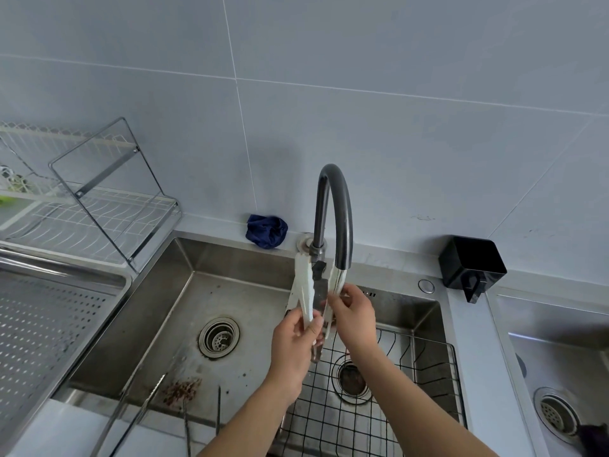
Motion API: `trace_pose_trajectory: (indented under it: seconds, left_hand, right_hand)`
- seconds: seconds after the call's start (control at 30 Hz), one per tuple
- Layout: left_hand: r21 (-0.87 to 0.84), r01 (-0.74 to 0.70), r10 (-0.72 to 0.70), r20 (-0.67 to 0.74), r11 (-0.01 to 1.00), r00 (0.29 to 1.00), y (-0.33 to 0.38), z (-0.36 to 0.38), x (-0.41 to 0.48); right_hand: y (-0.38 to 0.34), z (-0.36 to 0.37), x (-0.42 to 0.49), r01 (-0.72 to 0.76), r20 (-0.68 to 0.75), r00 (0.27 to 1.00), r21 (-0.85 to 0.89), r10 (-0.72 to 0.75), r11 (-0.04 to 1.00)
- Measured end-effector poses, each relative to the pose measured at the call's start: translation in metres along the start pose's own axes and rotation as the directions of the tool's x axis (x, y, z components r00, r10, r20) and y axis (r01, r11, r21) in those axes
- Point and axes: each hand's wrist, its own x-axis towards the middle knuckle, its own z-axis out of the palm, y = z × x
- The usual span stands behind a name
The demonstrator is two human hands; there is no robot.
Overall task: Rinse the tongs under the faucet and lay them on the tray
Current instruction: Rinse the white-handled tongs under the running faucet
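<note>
Far left: perforated steel tray (pixel 49 311) sits over the sink's left edge, with a white wire dish rack (pixel 82 206) behind it on the counter (pixel 468 324). Steel sink (pixel 158 311) basin holds a round drain strainer (pixel 219 336), reddish food scraps (pixel 181 390) and some thin metal utensils (pixel 145 410) leaning at the front wall. Blue cloth (pixel 266 231) bunched against the tiled wall, just left of the faucet base. Left hand (pixel 296 341) closed around the hinge end of the tongs (pixel 308 291), white arms pointing up and spread apart. Dark curved faucet (pixel 333 212) arches over; its spout meets the right tong arm's tip. Can't tell if water runs. Right hand (pixel 354 316) pinches that right arm, fingers closed on it. Below the hands, a black wire basket (pixel 379 390) rests in the sink's right part. Black holder (pixel 471 265) on the counter at right, second sink (pixel 560 374) beyond it.
</note>
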Motion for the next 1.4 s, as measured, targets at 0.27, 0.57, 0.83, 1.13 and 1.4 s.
trace_pose_trajectory:
  seconds: [0.27,0.57,0.83,1.13,1.4]
  left_hand:
    - [-0.089,0.063,-0.065,-0.019,0.994,0.998,-0.001,-0.004,0.0]
    - [-0.136,0.1,-0.101,0.001,0.986,0.995,0.003,-0.001,0.001]
    - [-0.142,0.113,-0.114,0.007,0.983,0.994,0.001,0.009,-0.001]
    - [-0.202,0.257,-0.261,0.006,0.945,0.965,-0.012,-0.004,0.003]
    - [-0.254,0.302,-0.31,0.008,0.919,0.951,-0.003,0.015,0.015]
  right_hand:
    - [0.024,0.0,-0.014,-0.147,0.281,0.954,0.123,0.108,0.981]
    - [-0.001,-0.011,0.009,-0.062,0.147,0.989,0.281,0.021,0.958]
    - [-0.014,0.005,0.011,-0.005,-0.151,0.987,0.258,0.045,0.966]
    - [0.005,-0.006,-0.017,-0.129,0.137,0.986,0.253,0.097,0.959]
    - [0.004,-0.019,-0.055,-0.11,0.307,0.952,0.331,0.003,0.937]
